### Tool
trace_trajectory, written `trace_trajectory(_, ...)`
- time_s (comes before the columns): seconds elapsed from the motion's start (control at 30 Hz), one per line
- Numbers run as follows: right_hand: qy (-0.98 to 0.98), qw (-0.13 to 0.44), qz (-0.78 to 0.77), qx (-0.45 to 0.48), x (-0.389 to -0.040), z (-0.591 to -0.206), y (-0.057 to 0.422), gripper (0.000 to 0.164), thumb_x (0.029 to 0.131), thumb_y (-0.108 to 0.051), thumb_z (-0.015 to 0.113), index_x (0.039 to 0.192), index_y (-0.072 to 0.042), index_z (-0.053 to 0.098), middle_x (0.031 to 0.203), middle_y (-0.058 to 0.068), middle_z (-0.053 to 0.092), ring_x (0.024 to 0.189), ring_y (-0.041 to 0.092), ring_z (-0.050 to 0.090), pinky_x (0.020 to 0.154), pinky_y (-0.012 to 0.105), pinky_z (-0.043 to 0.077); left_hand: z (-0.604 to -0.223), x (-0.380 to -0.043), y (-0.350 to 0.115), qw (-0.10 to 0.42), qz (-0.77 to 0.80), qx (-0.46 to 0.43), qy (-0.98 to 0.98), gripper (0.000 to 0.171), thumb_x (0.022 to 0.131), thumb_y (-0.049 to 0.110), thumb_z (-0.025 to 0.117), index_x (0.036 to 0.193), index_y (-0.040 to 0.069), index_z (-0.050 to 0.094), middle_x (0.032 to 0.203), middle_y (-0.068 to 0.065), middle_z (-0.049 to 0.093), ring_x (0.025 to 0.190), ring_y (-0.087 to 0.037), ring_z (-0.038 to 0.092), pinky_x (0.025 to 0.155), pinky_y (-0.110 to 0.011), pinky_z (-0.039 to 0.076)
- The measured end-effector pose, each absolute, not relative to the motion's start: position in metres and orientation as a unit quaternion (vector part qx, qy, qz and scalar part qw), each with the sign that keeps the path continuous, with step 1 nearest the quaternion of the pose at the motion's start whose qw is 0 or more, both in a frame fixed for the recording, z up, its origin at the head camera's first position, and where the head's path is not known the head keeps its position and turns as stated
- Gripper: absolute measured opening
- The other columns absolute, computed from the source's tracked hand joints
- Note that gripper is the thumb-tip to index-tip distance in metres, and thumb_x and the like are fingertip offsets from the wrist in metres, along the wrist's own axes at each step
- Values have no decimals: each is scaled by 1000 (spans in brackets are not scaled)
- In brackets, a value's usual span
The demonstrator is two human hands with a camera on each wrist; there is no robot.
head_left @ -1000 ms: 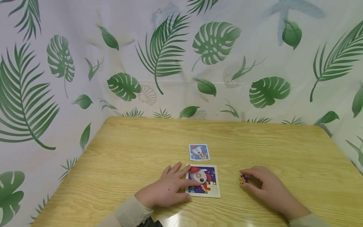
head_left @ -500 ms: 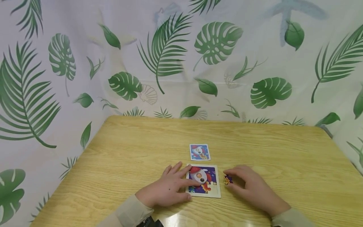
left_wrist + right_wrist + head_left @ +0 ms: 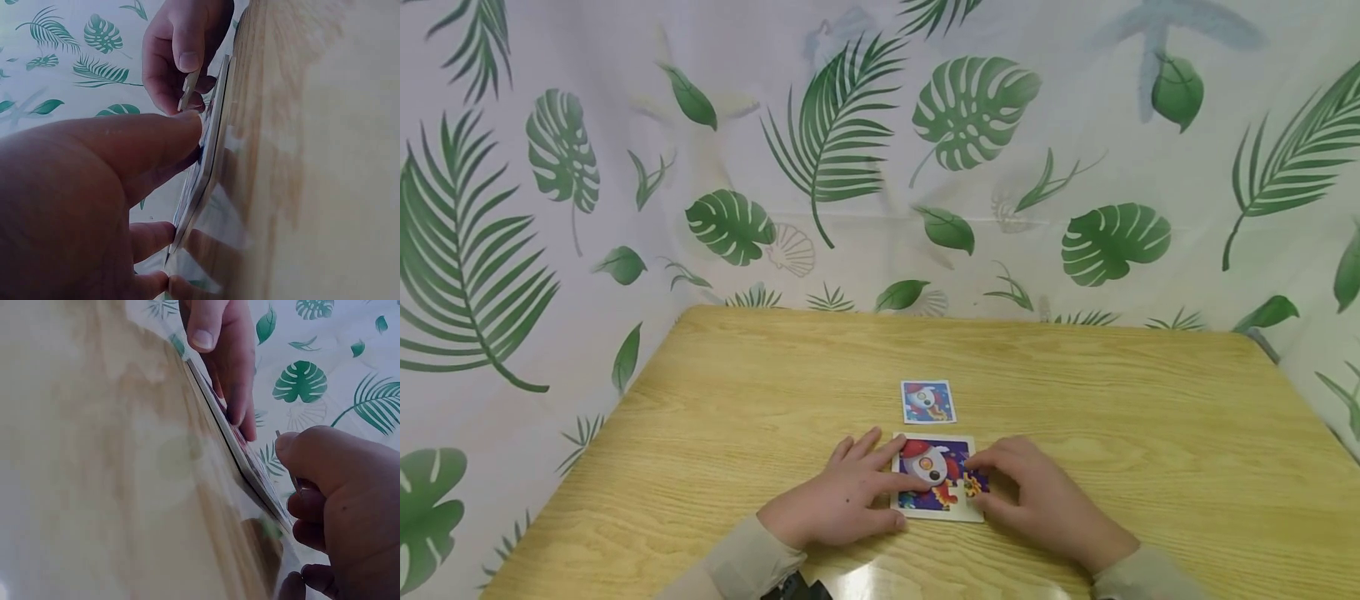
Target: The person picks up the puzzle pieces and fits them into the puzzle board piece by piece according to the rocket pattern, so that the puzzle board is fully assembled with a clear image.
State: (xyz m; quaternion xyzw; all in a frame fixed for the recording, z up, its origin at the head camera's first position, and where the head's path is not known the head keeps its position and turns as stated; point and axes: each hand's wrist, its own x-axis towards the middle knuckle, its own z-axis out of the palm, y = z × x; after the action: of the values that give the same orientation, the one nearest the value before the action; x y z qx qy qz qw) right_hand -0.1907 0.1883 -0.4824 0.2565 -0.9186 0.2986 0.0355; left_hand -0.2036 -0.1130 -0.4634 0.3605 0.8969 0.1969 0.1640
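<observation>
A square jigsaw puzzle in a pale tray (image 3: 937,515) lies on the table, its picture a white rocket with red parts on purple. A gap with pale backing shows at its lower right. My left hand (image 3: 841,497) rests at the tray's left side, its fingers spread and reaching over the picture. Between thumb and fingers, my right hand (image 3: 1047,502) pinches a purple and orange puzzle piece (image 3: 975,485) over the lower right part of the tray. In the left wrist view, the puzzle piece (image 3: 188,91) is held tilted above the puzzle's face.
Just beyond the tray lies a small card (image 3: 928,403) with the same rocket picture. The wooden table (image 3: 760,400) runs back to a white curtain (image 3: 865,275) printed with green leaves. A dark device (image 3: 796,588) sits by the left cuff.
My right hand has moved left with the puzzle piece, from the bare table to over the tray's lower right. My left hand has stayed in place.
</observation>
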Motion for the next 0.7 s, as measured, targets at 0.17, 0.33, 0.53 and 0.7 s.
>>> trace_trajectory(0.17, -908, 59, 290, 296, -190, -484, 179, 18, 87, -29, 81, 101, -35, 72, 110, -18, 57, 105, 6, 52, 93, 42, 50, -462, -203, -113, 166, 197, 360, 897, 46, 100, 51, 56, 146, 46, 52, 168, -5, 16, 153, -40, 1, 116, -66, 4)
trace_trajectory(0.33, -907, 57, 275, 313, -191, -485, 171, 20, 84, -27, 82, 97, -36, 71, 108, -19, 57, 103, 5, 50, 93, 40, 50, -463, -204, -114, 161, 193, 362, 898, 46, 100, 51, 56, 146, 45, 53, 168, -6, 17, 153, -40, 3, 116, -66, 5)
trace_trajectory(0.53, -908, 56, 265, 319, -190, -484, 171, 21, 84, -27, 83, 98, -37, 72, 106, -21, 56, 102, 4, 50, 92, 40, 50, -464, -203, -114, 162, 191, 363, 898, 47, 100, 51, 55, 147, 46, 51, 168, -6, 17, 153, -40, 4, 116, -67, 5)
trace_trajectory(0.7, -907, 71, 264, 321, -190, -486, 174, 22, 83, -24, 84, 97, -36, 72, 107, -21, 56, 104, 5, 51, 92, 40, 50, -463, -204, -113, 161, 189, 365, 897, 47, 100, 51, 55, 147, 45, 51, 168, -7, 17, 153, -41, 4, 115, -68, 6)
